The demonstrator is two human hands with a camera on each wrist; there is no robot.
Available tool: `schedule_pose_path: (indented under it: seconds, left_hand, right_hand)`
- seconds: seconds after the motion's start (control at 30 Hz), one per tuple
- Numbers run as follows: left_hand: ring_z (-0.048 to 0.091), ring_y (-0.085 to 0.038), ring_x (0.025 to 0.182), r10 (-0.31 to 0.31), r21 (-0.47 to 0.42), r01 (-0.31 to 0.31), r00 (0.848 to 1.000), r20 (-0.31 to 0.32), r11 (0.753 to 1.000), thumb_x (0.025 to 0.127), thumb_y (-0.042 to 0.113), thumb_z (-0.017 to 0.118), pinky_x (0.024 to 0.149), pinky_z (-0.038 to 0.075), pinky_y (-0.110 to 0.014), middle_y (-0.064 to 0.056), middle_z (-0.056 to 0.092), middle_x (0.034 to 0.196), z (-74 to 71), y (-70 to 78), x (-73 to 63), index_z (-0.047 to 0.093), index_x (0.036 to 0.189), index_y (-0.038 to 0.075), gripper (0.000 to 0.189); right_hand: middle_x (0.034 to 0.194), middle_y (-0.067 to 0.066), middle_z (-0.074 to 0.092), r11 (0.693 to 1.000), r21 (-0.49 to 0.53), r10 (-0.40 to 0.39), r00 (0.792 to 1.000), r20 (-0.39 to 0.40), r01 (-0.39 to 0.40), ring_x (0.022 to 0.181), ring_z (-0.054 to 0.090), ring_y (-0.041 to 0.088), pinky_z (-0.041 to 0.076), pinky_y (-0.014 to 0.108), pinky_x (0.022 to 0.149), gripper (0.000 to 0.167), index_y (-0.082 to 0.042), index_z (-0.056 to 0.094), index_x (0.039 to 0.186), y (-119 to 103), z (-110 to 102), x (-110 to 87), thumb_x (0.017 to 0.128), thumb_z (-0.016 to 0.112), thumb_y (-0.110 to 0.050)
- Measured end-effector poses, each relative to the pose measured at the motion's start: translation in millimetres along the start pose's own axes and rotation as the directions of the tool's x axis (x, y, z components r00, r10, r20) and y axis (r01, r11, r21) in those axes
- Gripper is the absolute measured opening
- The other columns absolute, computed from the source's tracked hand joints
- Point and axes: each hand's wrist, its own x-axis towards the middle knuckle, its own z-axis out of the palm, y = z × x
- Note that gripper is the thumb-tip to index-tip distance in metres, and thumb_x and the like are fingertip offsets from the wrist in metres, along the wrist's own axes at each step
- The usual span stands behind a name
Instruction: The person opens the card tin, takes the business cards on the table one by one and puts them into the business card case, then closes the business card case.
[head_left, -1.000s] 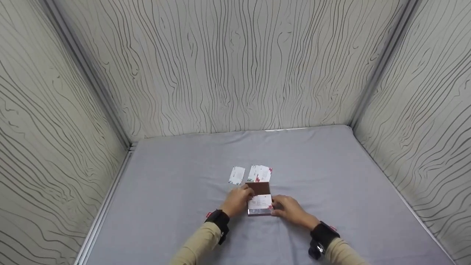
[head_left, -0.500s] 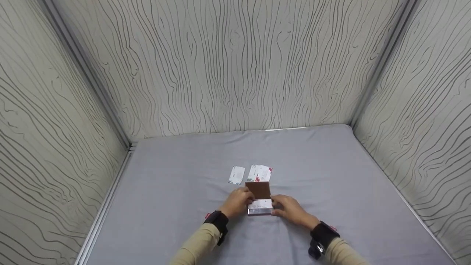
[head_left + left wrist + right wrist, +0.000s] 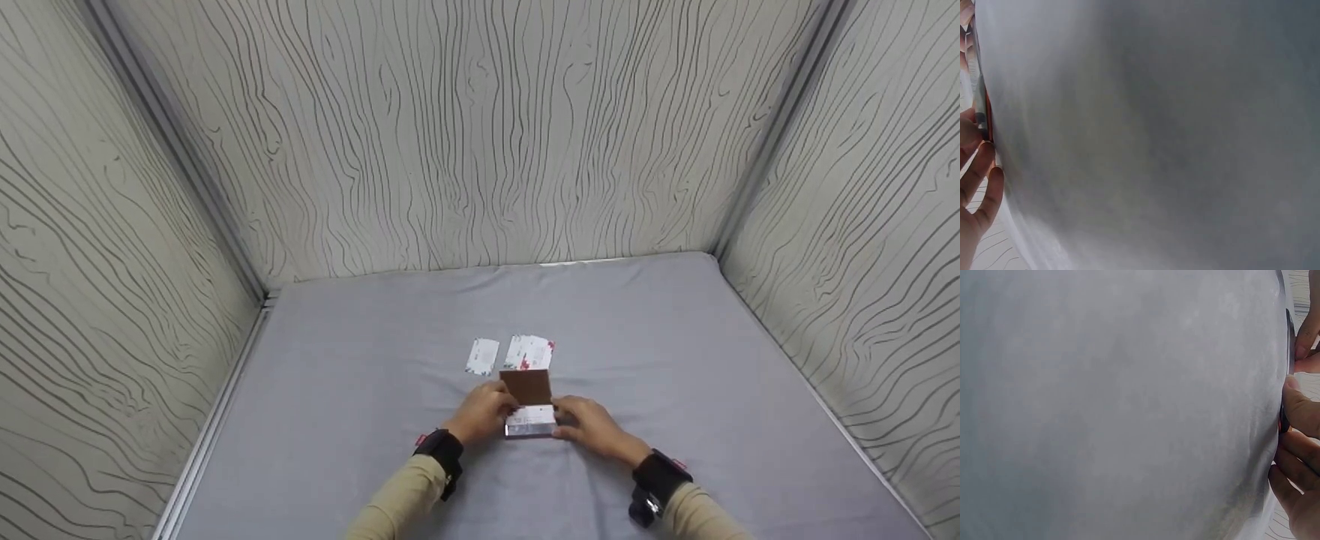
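Note:
A brown-lined business card holder (image 3: 527,386) lies opened on the grey cloth in the head view, its lid side pointing away from me. Inside its near half sits a white business card (image 3: 535,415), its lower part behind a shiny strip. My left hand (image 3: 482,412) grips the holder's left side, fingertips bent over the edge beside the card. On the opposite side my right hand (image 3: 596,429) holds the holder between thumb and fingers. Both wrist views catch the holder only edge-on, with the left hand's fingers (image 3: 985,163) and the right hand's thumb (image 3: 1300,408) against it.
Just beyond the holder lies a group of overlapping white cards (image 3: 530,352) with red flower print. Another white card (image 3: 482,356) rests to its left. Wood-patterned panels (image 3: 480,135) enclose the grey-covered table (image 3: 360,352) at the back and sides.
The white card has slid toward me, deeper into the holder's near half, and more brown lining shows. My left fingers moved slightly nearer with it. The right hand has stayed in place.

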Motion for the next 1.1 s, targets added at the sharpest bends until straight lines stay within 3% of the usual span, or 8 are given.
schedule_pose_path:
  seconds: [0.27,0.43,0.53,0.7,0.83,0.93,1.03,1.1]
  left_hand:
    - [0.061,-0.017,0.083,-0.026,-0.045,0.025,0.999,-0.026,0.999,0.081,-0.004,0.068,0.077,0.051,-0.028,-0.002,0.062,0.091,-1.0,-0.7,1.7,0.073,0.085,0.007,0.013]
    - [0.059,-0.018,0.075,-0.073,-0.005,0.073,0.989,-0.126,0.997,0.084,-0.003,0.065,0.068,0.050,-0.029,-0.003,0.057,0.085,-0.4,-2.9,3.3,0.066,0.085,0.006,0.009]
    - [0.060,-0.022,0.072,-0.125,0.071,0.142,0.971,-0.206,0.987,0.087,0.000,0.063,0.065,0.051,-0.035,-0.005,0.058,0.085,1.6,-8.0,7.0,0.064,0.091,0.005,0.006]
    - [0.060,-0.027,0.070,-0.240,0.153,0.296,0.922,-0.304,0.943,0.088,0.007,0.069,0.061,0.051,-0.040,-0.009,0.057,0.083,4.1,-19.2,13.5,0.060,0.091,0.004,0.010]
    - [0.060,-0.031,0.069,-0.338,0.131,0.400,0.878,-0.340,0.907,0.086,0.011,0.074,0.059,0.050,-0.045,-0.013,0.057,0.080,3.8,-24.8,16.3,0.058,0.087,0.001,0.019]
    - [0.061,-0.035,0.074,-0.439,0.058,0.486,0.829,-0.346,0.872,0.086,0.014,0.075,0.063,0.051,-0.048,-0.016,0.057,0.082,3.4,-28.0,17.1,0.058,0.088,-0.003,0.024]
    - [0.061,-0.038,0.079,-0.545,-0.027,0.569,0.771,-0.329,0.822,0.087,0.017,0.075,0.069,0.051,-0.050,-0.020,0.056,0.085,3.4,-31.2,17.3,0.057,0.094,-0.007,0.031]
    - [0.061,-0.040,0.081,-0.593,-0.069,0.605,0.741,-0.316,0.793,0.088,0.018,0.074,0.071,0.051,-0.051,-0.021,0.055,0.087,3.9,-33.1,17.2,0.056,0.098,-0.010,0.035]
  right_hand:
    - [0.110,0.019,0.068,1.000,0.019,0.021,1.000,0.016,-0.022,0.102,0.064,0.036,0.048,0.053,0.091,0.054,0.012,0.059,0.125,-3,-4,1.5,0.084,0.078,-0.017]
    - [0.105,0.014,0.069,1.000,0.025,0.001,1.000,0.014,-0.001,0.100,0.065,0.032,0.049,0.051,0.090,0.053,0.012,0.058,0.126,-3,-5,1.2,0.085,0.078,-0.015]
    - [0.108,0.016,0.068,1.000,0.015,-0.002,1.000,0.010,0.002,0.102,0.064,0.034,0.049,0.051,0.091,0.053,0.012,0.059,0.126,-2,-4,1.6,0.085,0.078,-0.015]
    - [0.114,0.020,0.067,1.000,-0.006,0.010,1.000,0.007,-0.010,0.105,0.063,0.037,0.048,0.052,0.092,0.053,0.012,0.059,0.125,-1,-3,0.7,0.085,0.078,-0.017]
    - [0.114,0.020,0.066,1.000,-0.005,0.020,1.000,0.004,-0.020,0.105,0.063,0.037,0.048,0.052,0.091,0.053,0.011,0.060,0.124,-2,-3,-0.2,0.085,0.078,-0.018]
    - [0.112,0.019,0.067,1.000,0.004,0.024,1.000,0.004,-0.025,0.104,0.063,0.036,0.048,0.052,0.091,0.052,0.011,0.060,0.124,-2,-3,-0.3,0.085,0.078,-0.017]
    - [0.113,0.020,0.066,0.999,0.011,0.030,1.000,0.008,-0.030,0.105,0.063,0.037,0.048,0.052,0.091,0.051,0.011,0.060,0.125,-3,-2,-0.2,0.085,0.077,-0.016]
    - [0.116,0.021,0.066,0.999,0.020,0.034,0.999,0.015,-0.034,0.107,0.062,0.038,0.047,0.053,0.093,0.051,0.010,0.060,0.125,-3,-2,0.0,0.085,0.077,-0.016]
